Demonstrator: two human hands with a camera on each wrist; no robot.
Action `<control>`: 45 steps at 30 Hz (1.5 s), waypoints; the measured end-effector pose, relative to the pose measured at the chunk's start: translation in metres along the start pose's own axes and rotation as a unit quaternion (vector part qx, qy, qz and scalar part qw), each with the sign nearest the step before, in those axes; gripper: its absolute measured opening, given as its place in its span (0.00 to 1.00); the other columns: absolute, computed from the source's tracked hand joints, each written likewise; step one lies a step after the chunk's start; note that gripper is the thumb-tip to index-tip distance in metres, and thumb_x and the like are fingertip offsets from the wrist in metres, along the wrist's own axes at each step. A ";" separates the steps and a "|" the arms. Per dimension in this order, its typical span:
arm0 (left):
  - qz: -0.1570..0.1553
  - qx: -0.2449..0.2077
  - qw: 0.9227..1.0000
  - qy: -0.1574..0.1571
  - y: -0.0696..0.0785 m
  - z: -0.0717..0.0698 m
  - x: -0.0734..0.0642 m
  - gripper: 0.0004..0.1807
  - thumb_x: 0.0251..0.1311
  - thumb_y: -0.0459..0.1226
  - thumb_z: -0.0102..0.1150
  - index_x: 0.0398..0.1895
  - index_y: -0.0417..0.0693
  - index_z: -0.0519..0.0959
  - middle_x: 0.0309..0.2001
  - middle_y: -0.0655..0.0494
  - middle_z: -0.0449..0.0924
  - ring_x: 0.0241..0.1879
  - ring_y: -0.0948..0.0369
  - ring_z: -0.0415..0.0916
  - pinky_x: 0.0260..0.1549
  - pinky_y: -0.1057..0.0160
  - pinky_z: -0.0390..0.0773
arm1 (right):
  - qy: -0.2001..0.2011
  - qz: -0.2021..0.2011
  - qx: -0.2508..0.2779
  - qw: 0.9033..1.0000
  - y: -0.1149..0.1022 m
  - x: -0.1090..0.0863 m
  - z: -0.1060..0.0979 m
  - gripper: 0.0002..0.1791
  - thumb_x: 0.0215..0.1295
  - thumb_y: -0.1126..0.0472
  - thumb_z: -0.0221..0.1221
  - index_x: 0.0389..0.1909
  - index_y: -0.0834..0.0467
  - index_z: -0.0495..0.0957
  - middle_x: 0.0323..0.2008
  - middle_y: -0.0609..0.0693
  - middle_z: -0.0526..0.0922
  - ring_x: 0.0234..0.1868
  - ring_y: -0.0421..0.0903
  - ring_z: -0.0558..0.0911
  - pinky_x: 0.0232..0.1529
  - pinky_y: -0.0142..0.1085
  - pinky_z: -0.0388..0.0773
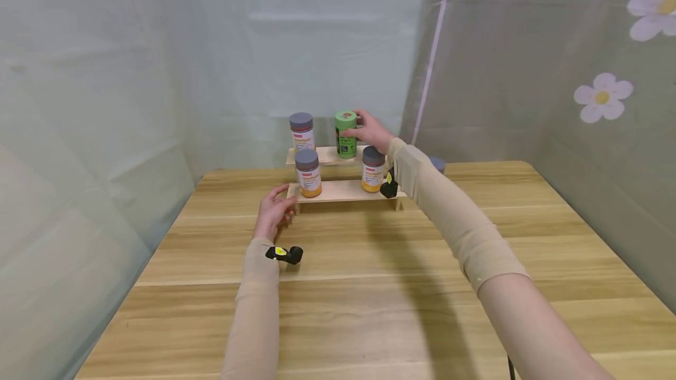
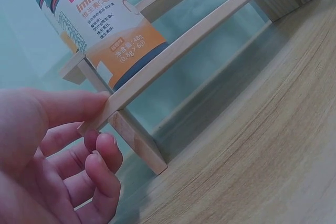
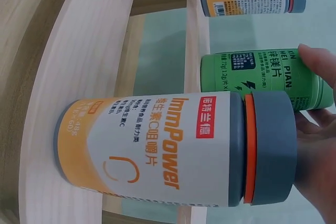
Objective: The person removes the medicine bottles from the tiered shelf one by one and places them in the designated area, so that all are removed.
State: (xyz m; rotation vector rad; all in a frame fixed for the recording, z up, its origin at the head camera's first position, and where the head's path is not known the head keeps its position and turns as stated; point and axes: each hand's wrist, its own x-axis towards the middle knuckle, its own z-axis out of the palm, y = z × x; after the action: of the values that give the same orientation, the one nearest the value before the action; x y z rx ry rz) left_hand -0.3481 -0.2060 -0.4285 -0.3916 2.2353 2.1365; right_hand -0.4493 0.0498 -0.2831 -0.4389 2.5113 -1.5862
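Observation:
A green supplement bottle (image 1: pixel 346 142) stands on the upper tier of a small two-tier wooden shelf (image 1: pixel 343 190). My right hand (image 1: pixel 374 130) grips the bottle near its lid, the thumb in front and fingers behind, as the right wrist view also shows. At the lower tier's left end, my left hand (image 1: pixel 274 210) pinches the board's corner, with one digit along the edge and others curled beneath. Just above it sits a grey-lidded orange-and-white bottle (image 2: pixel 107 22). A matching bottle (image 3: pixel 173 148) stands at the lower tier's right, in front of the right hand.
Another grey-lidded bottle (image 1: pixel 302 131) occupies the upper tier's left. Beyond the shelf's right side, a further grey lid (image 1: pixel 437 164) shows partly behind the right sleeve. The shelf stands toward the back of the wooden table (image 1: pixel 348 309), with a pale curtain (image 1: pixel 338 46) behind.

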 end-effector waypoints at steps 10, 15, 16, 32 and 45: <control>0.004 0.008 1.000 -0.002 0.002 0.000 -0.001 0.31 0.63 0.39 0.61 0.70 0.56 0.65 0.26 0.62 0.73 0.18 0.69 0.70 0.16 0.75 0.69 | 0.038 -0.048 -0.062 0.996 0.006 -0.004 -0.001 0.36 0.64 0.55 0.63 0.69 0.57 0.59 0.63 0.61 0.71 0.63 0.55 0.73 0.60 0.46 0.75; 0.006 0.019 1.000 0.003 0.003 0.000 0.000 0.30 0.63 0.39 0.61 0.69 0.56 0.66 0.25 0.63 0.73 0.19 0.69 0.71 0.18 0.75 0.70 | 0.053 -0.056 -0.075 0.994 0.005 -0.004 -0.001 0.34 0.63 0.54 0.64 0.66 0.56 0.62 0.61 0.60 0.73 0.61 0.55 0.75 0.57 0.46 0.76; 0.005 0.020 1.000 0.004 0.003 0.000 0.000 0.30 0.63 0.39 0.61 0.69 0.56 0.66 0.25 0.63 0.73 0.19 0.68 0.71 0.18 0.74 0.70 | 0.057 -0.058 -0.073 0.994 0.006 -0.005 -0.001 0.34 0.62 0.54 0.64 0.66 0.57 0.62 0.61 0.60 0.73 0.61 0.55 0.75 0.57 0.46 0.77; 0.007 0.031 0.999 0.001 0.001 0.005 0.000 0.31 0.63 0.40 0.61 0.69 0.56 0.66 0.26 0.62 0.73 0.18 0.69 0.71 0.17 0.74 0.70 | 0.109 -0.068 0.026 0.991 -0.006 -0.017 -0.016 0.35 0.61 0.58 0.65 0.67 0.56 0.62 0.61 0.58 0.72 0.60 0.52 0.75 0.56 0.42 0.78; 0.009 0.036 0.999 0.006 -0.001 -0.002 0.004 0.31 0.63 0.40 0.61 0.70 0.55 0.65 0.28 0.63 0.74 0.19 0.69 0.71 0.19 0.74 0.71 | 0.120 -0.058 0.036 0.990 -0.024 -0.025 -0.039 0.33 0.61 0.58 0.65 0.65 0.55 0.63 0.59 0.58 0.73 0.57 0.51 0.76 0.55 0.41 0.79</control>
State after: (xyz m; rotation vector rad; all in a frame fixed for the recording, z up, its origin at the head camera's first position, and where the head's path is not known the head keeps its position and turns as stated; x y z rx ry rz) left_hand -0.3512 -0.2088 -0.4303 -0.3828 2.3232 2.0593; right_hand -0.4323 0.0821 -0.2456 -0.4133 2.6333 -1.8688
